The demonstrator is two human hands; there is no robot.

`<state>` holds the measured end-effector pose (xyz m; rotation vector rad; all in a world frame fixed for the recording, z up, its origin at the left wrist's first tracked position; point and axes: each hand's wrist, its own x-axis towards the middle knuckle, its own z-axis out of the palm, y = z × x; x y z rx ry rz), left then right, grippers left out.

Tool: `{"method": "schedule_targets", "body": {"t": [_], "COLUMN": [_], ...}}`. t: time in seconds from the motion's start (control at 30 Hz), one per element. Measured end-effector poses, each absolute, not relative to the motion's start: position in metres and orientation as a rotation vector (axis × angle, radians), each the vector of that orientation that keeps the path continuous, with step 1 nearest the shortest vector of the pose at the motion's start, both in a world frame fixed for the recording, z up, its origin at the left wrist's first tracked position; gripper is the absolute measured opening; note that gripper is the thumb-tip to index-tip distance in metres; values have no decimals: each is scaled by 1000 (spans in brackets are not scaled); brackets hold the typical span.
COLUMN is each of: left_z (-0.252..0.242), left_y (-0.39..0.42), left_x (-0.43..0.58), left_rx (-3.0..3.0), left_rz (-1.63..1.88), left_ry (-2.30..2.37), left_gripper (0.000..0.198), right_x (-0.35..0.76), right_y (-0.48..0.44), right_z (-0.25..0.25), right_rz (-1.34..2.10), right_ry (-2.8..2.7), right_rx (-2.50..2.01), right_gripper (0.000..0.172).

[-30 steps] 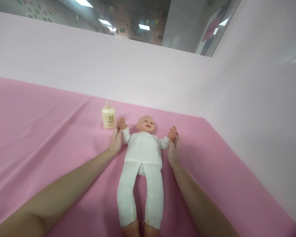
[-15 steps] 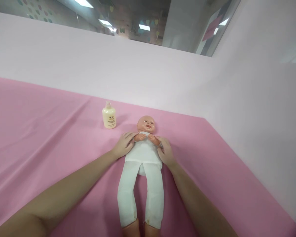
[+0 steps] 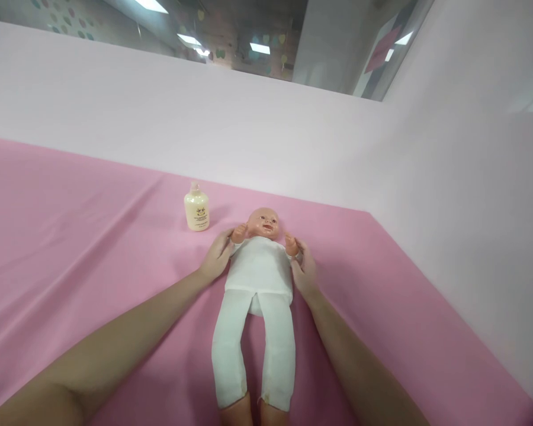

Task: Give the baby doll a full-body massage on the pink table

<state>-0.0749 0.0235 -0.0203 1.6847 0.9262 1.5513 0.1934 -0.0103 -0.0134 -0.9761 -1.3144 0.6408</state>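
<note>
A baby doll (image 3: 260, 269) in a white top and white trousers lies on its back, its head away from me and its feet toward me. My left hand (image 3: 217, 255) is closed around the doll's arm on the left, beside its shoulder. On the other side my right hand (image 3: 305, 271) grips the doll's other arm near the wrist. Both doll hands are raised and spread out to either side of its head. My fingers are partly hidden behind the doll's arms.
A pale yellow bottle (image 3: 197, 208) with a dark printed label stands upright left of the doll's head. Pink cloth (image 3: 115, 236) with creases on the left covers the surface. White walls (image 3: 249, 130) rise behind and to the right, with a window (image 3: 231, 35) above.
The doll's arms have moved apart, from over its chest out to its sides. My hands have shifted outward with them. The bottle has stayed in place.
</note>
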Motion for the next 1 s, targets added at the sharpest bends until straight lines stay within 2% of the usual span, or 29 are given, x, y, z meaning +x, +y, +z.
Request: {"method": "schedule_targets", "body": {"t": [0.13, 0.47, 1.0], "left_z": [-24, -32, -34], "left_y": [29, 53, 54], "left_x": [-76, -87, -86], "left_rx": [1387, 670, 718], "left_rz": [1670, 1764, 1755], "left_ry": [942, 1101, 1130], "left_gripper": [39, 14, 18], "right_x": [193, 219, 213], "right_y": [-7, 14, 9], "right_z": [-10, -24, -14], "right_rz": [664, 669, 698], "right_ry": [-1174, -660, -747], "right_rx": [-903, -1066, -1012], "right_gripper": [51, 53, 56]}}
